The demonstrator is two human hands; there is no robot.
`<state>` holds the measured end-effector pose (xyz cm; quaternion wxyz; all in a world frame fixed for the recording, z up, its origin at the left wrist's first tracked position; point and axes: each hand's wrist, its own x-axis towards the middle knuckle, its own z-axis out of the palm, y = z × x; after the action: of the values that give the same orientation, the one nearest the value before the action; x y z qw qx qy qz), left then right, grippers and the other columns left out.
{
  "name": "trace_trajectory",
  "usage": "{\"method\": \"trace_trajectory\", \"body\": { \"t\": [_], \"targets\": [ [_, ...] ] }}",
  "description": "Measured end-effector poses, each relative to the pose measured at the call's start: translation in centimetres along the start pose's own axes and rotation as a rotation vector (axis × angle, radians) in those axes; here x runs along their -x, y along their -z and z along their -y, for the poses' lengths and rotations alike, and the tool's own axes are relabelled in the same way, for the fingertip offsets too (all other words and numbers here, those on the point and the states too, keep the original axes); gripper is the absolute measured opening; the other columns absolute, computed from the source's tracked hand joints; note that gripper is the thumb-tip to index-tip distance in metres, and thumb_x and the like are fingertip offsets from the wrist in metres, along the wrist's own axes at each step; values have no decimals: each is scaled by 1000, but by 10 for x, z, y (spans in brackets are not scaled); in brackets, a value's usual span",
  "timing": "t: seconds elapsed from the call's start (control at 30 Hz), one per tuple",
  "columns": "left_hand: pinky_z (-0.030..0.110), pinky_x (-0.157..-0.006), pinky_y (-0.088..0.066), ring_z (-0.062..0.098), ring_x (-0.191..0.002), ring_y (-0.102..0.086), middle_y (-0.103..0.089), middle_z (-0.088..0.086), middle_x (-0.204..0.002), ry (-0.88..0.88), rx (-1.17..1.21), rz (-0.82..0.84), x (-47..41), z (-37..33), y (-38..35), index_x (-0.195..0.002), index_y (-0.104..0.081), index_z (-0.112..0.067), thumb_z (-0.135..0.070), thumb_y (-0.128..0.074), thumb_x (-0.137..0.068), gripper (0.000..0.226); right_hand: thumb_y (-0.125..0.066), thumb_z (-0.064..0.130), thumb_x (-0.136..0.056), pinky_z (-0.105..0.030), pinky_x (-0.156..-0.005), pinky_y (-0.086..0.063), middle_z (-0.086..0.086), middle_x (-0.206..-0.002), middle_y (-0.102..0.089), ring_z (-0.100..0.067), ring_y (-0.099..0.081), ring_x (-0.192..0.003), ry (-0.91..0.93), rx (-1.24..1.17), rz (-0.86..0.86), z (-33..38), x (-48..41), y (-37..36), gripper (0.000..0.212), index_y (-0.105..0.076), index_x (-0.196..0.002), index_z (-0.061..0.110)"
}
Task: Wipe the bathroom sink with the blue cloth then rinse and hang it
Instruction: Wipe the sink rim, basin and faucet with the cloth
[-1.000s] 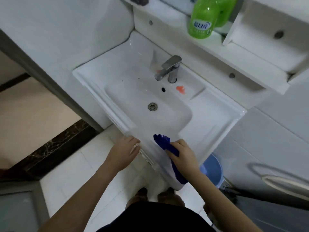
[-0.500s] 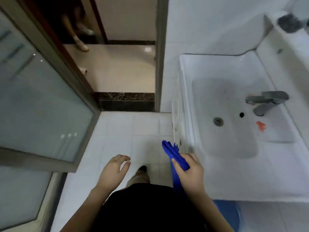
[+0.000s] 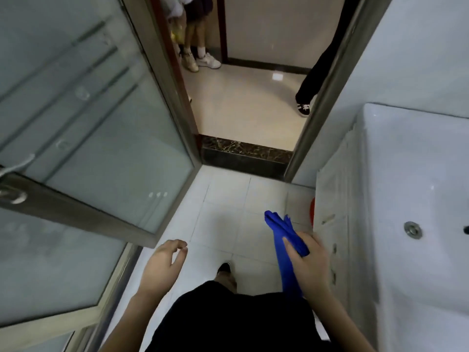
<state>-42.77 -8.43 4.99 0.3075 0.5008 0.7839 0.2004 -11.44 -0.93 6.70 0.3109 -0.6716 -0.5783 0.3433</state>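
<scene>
Glossy white sink (image 3: 416, 174) beside right hand's (image 3: 311, 268) grip on bunched blue cloth (image 3: 284, 232).

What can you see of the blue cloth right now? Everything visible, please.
The blue cloth is a saturated royal blue, soft fabric by its look, bunched into a long twisted strip, not spread flat. The right hand grips it near the middle; one crumpled end sticks up and forward past the fingers, the other hangs down beside the forearm. It is held in the air above the white floor tiles, left of the sink front, touching nothing but the hand. Whether it is wet cannot be told.
</scene>
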Motion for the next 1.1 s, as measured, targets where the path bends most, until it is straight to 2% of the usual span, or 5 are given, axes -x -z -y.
{"method": "trace_trajectory", "body": {
  "t": [0.2,0.27,0.4,0.63,1.1],
  "targets": [
    [27,-86,-44,10,-101,-60,-66,-11,-105,-144,-6,44,-65,-26,24,-105,-68,-21,-37,-44,-92,31,-69,14,-87,-18,-59,-38,2,-80,-59,-9,-58,-70,-78,23,-130,17,-22,5,11,-64,-81,22],
    [24,-86,-43,9,-100,-59,-65,-12,-104,-236,-25,165,-156,-59,34,-105,-68,-19,-36,-46,-92,31,-70,11,-85,-11,-57,-37,2,-76,-58,-3,-56,-67,-174,54,-326,22,-72,3,12,-63,-80,20],
    [9,-82,-36,3,-97,-56,-61,-16,-102,-286,-19,144,-179,-79,39,-106,-67,-22,-38,-46,-92,29,-72,1,-82,-3,-59,-40,2,-77,-56,5,-55,-71,-122,-2,-386,37,-92,13,14,-64,-81,12],
    [25,-84,-42,8,-95,-58,-63,-13,-100,-277,-78,190,-292,-111,0,-103,-66,-25,-18,-57,-95,14,-73,8,-82,-9,-64,-42,8,-88,-60,-2,-59,-77,-192,-47,-420,28,-202,-4,19,-67,-91,24],
    [29,-83,-45,8,-98,-54,-60,-7,-105,-763,-237,584,-494,-378,-85,-112,-63,-23,-52,-35,-92,45,-76,2,-77,-5,-66,-40,0,-85,-61,2,-58,-79,-359,-101,-845,18,-347,67,21,-71,-91,16]
  ]
}}
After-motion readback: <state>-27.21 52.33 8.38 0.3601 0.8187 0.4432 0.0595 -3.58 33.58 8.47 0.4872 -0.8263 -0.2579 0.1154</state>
